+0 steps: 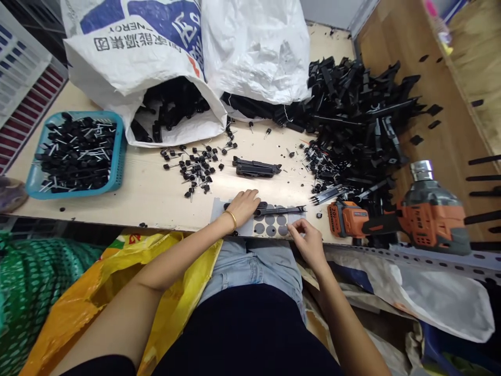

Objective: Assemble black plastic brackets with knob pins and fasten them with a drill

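My left hand [243,208] is closed over the left end of a long black plastic part [279,210], which lies level near the table's front edge. Under it is a grey sheet with round grey discs [271,228]. My right hand [307,236] is at the sheet's right edge, thumb and fingers pinched together; whatever is between the fingertips is too small to make out. Just beyond, two black plastic parts [256,168] lie side by side. Loose black-headed pins [199,164] with metal shafts are scattered to their left.
A blue basket [117,151] of black-headed pins stands at the left. White woven sacks [254,47] sit at the back, one gaping with black parts inside. Black parts [352,115] are heaped at the right. An orange cordless power tool [426,216] lies at the right front.
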Demonstrator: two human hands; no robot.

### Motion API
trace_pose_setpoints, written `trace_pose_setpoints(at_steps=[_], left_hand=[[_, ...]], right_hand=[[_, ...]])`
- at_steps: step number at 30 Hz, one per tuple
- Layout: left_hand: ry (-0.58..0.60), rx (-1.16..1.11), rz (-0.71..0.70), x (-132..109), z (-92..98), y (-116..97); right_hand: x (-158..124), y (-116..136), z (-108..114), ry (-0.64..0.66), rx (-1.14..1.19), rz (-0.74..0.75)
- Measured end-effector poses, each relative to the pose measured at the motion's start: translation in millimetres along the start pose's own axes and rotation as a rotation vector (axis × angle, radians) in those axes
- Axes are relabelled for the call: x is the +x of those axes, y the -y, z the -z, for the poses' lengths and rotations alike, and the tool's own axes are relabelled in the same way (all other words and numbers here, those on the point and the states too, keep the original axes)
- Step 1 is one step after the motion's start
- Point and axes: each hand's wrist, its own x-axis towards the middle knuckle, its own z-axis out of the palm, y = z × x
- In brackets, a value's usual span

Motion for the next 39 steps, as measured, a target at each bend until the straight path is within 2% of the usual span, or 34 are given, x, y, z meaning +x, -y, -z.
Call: trace_pose_setpoints(at_steps=[3,6,9,11,15,20,24,26,30,32,35,39], left_hand=[[-0.031,-0.058,-0.019,-1,-13.7,1],[-0.032,-0.092,-0.011,-3,-20.8,4],[-0.044,-0.071,-0.023,-2,-22.3,7],[-0.048,-0.055,-0.028,-1,-22.5,9],[-0.052,-0.032,-0.033,0,-23.6,9],[-0.031,-0.008,-0.042,1,-21.0,8],[-0.021,0.015,-0.078,5,-16.4,6],[-0.023,0.024,-0.126,9,-15.4,4],[-0.033,0.004,-0.210,19,-17.2,1],[-0.038,0.008,-0.239,25,-18.5,1],[-0.033,0.037,-0.284,33,-18.8,2],[-0.062,0.028,-0.376,41,-17.0,5]], right_hand=[[17,1,-8,-0.029,-0.246,0.283],[42,-1,-33,0.079,-0.403,0.443],[64,-9,-52,0.192,-0.459,0.466],[74,-15,-56,0.224,-0.444,0.481],[83,-23,-51,0.275,-0.404,0.541],[82,-17,-46,0.317,-0.356,0.504],[96,-7,-28,0.425,-0.139,0.442],[116,-5,-9,0.321,-0.116,0.357],[172,-6,41,-0.257,-0.425,0.155],[198,-9,62,-0.421,-0.541,0.072],[225,-7,78,-0.391,-0.680,0.026],[256,10,68,-0.335,-0.784,0.145]])
